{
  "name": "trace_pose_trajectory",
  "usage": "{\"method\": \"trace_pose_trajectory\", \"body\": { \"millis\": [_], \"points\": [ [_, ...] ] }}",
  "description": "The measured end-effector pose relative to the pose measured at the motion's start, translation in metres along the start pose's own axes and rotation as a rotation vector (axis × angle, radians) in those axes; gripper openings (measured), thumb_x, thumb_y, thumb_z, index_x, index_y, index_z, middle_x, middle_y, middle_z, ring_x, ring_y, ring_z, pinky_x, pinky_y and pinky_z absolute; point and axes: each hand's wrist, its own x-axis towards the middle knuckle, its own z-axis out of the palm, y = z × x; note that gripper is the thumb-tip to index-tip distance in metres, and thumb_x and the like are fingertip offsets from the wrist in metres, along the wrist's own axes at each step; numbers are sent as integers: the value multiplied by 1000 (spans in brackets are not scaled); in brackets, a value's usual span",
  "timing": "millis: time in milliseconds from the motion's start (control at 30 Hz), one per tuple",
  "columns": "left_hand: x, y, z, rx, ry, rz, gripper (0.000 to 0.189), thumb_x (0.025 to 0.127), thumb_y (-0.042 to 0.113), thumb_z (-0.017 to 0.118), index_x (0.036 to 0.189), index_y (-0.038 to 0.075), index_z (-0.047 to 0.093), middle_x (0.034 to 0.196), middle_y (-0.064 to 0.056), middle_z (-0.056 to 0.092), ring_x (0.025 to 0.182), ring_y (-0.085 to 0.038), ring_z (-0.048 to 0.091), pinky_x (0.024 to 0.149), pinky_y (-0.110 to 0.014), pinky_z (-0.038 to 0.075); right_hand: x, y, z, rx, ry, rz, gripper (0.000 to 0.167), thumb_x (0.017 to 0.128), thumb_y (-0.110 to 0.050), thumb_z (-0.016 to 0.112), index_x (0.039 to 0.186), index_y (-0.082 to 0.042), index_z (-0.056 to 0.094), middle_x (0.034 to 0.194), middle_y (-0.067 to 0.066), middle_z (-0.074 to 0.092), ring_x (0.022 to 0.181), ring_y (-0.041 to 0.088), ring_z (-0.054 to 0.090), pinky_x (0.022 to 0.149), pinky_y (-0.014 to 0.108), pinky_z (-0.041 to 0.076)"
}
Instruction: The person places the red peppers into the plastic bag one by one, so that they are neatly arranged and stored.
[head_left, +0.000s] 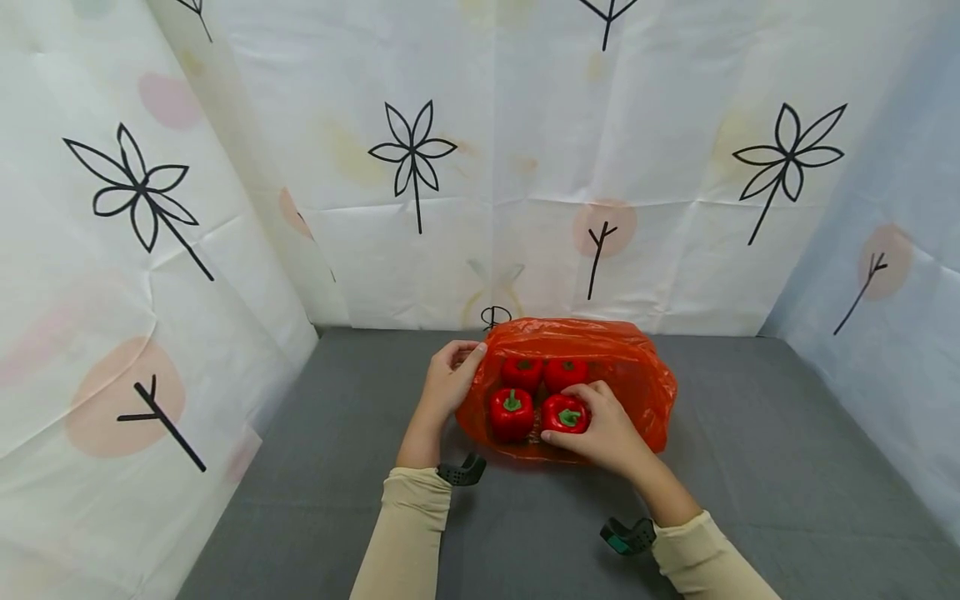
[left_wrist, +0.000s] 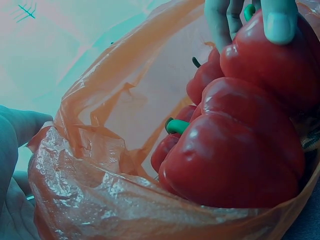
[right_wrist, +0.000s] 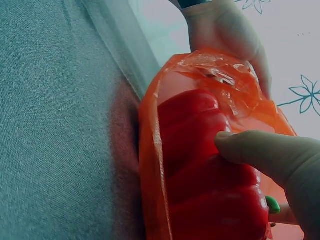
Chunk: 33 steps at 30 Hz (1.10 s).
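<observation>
An orange plastic bag stands with its mouth facing me and several red bell peppers in it. My left hand pinches the left edge of the bag's opening; in the left wrist view the thin film bunches at its fingers. With thumb and fingers spread around it, my right hand grips the front right bell pepper, green stem facing me. Beside that pepper sits another red bell pepper at front left. Two more, a left one and a right one, lie deeper inside.
Grey cloth covers the table around the bag. Behind it hangs a white curtain printed with leaves and twigs, with more curtain along both sides. A dark band sits at my left wrist, another at my right.
</observation>
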Motion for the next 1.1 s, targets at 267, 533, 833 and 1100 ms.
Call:
{"method": "trace_pose_trajectory", "body": {
  "millis": [267, 533, 833, 1100],
  "points": [
    [0, 0, 1, -11, -2, -23, 38, 105, 44, 65, 128, 14, 72, 118, -8, 75, 104, -23, 71, 94, -45, 59, 1, -1, 5, -13, 5, 22, 67, 79, -46, 93, 129, -10, 67, 120, 12, 58, 104, 24, 60, 86, 38, 57],
    [1, -1, 0, -9, 11, -17, 39, 104, 45, 66, 127, 14, 73, 117, -9, 75, 103, -23, 71, 93, -45, 59, 1, 0, 9, -30, 15, 29, 67, 79, -47, 92, 129, -11, 67, 119, 11, 58, 104, 24, 59, 86, 38, 57],
    [2, -1, 1, -10, 3, -18, 38, 104, 44, 66, 127, 14, 73, 117, -8, 75, 104, -23, 71, 94, -45, 58, 1, -1, 6, -49, -2, 38, 69, 80, -49, 90, 132, -11, 66, 121, 11, 58, 106, 24, 61, 90, 44, 59],
    [1, -2, 1, -8, -14, -32, 40, 105, 47, 65, 129, 15, 72, 120, -8, 75, 106, -23, 71, 94, -45, 59, -2, -5, -6, -111, -33, 29, 75, 82, -52, 88, 139, -9, 63, 120, 8, 60, 106, 22, 60, 90, 44, 57]
  ]
}}
